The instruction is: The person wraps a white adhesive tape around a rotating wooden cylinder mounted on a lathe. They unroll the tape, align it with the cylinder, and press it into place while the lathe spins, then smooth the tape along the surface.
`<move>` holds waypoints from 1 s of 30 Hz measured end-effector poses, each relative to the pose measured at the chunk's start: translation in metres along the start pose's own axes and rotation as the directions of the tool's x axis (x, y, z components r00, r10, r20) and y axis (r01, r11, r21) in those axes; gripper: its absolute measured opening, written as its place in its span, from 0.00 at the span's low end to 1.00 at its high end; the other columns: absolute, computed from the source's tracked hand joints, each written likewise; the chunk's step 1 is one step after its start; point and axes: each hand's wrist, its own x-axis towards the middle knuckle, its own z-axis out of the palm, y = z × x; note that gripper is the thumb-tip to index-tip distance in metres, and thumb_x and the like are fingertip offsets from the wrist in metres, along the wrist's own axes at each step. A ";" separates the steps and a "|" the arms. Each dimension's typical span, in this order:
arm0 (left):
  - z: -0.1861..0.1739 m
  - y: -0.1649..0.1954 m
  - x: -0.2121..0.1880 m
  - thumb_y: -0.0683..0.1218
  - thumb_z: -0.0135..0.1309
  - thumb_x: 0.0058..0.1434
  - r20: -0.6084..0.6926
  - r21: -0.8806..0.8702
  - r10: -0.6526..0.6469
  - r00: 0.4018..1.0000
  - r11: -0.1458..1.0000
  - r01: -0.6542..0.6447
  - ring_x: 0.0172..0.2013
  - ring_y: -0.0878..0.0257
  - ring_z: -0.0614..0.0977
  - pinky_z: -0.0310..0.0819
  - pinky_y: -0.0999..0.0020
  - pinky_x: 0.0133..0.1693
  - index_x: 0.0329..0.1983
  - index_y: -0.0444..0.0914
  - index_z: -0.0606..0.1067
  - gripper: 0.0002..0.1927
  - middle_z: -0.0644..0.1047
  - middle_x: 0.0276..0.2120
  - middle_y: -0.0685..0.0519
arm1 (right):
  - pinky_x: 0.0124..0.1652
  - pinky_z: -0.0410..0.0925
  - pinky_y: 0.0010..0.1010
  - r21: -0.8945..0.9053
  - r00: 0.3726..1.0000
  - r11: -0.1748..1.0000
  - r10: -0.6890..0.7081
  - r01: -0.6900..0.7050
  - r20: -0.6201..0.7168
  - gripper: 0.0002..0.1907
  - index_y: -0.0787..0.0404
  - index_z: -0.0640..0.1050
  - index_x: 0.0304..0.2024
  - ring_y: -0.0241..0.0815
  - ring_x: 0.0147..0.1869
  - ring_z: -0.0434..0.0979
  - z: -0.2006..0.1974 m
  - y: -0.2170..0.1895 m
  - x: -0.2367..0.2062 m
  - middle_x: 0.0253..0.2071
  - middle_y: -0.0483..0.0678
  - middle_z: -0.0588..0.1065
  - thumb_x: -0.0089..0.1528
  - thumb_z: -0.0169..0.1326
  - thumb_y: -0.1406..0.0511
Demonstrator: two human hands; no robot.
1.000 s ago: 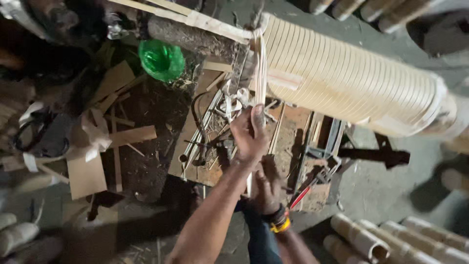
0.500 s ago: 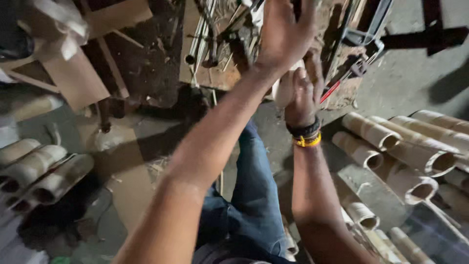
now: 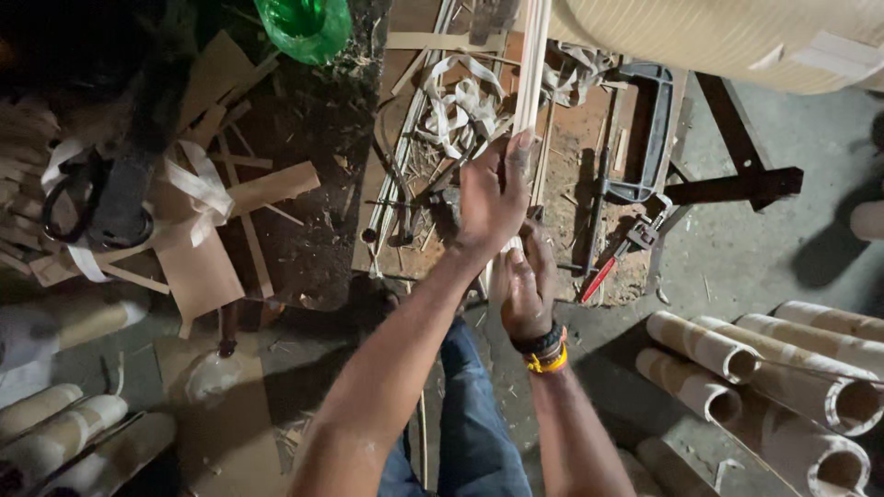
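Both hands grip a bundle of thin pale strips [image 3: 531,83] that runs up toward twelve o'clock. The left hand [image 3: 493,198] closes around the strips higher up; the right hand [image 3: 525,293], wearing dark and yellow wristbands [image 3: 545,352], clasps them just below. A large wound roll [image 3: 737,37] lies at one o'clock. Open cardboard tubes [image 3: 737,354], visibly hollow, lie at four o'clock. A green bag [image 3: 304,28], contents indiscernible, sits at eleven o'clock.

Green plastic bag [image 3: 304,28] at top edge, crumpled; no labels, signs, screens.
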 end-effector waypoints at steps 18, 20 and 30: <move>0.004 -0.040 0.015 0.50 0.46 0.73 0.010 0.057 0.070 0.998 0.996 -0.070 0.25 0.63 0.82 0.77 0.67 0.30 0.53 0.40 0.78 0.14 0.83 0.37 0.49 | 0.65 0.65 0.35 0.056 0.997 0.997 0.060 -0.057 -0.042 0.24 0.68 0.65 0.66 0.44 0.66 0.70 0.000 0.056 0.009 0.64 0.53 0.69 0.74 0.44 0.59; 0.003 -0.043 0.013 0.51 0.46 0.73 -0.008 0.085 0.090 0.996 0.992 -0.089 0.24 0.65 0.82 0.77 0.68 0.29 0.54 0.42 0.78 0.15 0.83 0.39 0.50 | 0.65 0.66 0.35 0.070 0.996 0.994 0.085 -0.087 0.034 0.24 0.67 0.65 0.66 0.44 0.66 0.70 -0.002 0.062 0.011 0.64 0.53 0.69 0.75 0.44 0.56; -0.034 -0.041 -0.049 0.58 0.49 0.70 -0.123 0.089 0.115 0.986 0.991 -0.104 0.29 0.66 0.81 0.76 0.66 0.32 0.58 0.45 0.74 0.19 0.82 0.43 0.52 | 0.64 0.65 0.36 0.123 0.998 0.991 0.053 -0.058 0.041 0.23 0.62 0.68 0.67 0.45 0.66 0.70 0.004 0.070 0.007 0.64 0.53 0.68 0.77 0.43 0.55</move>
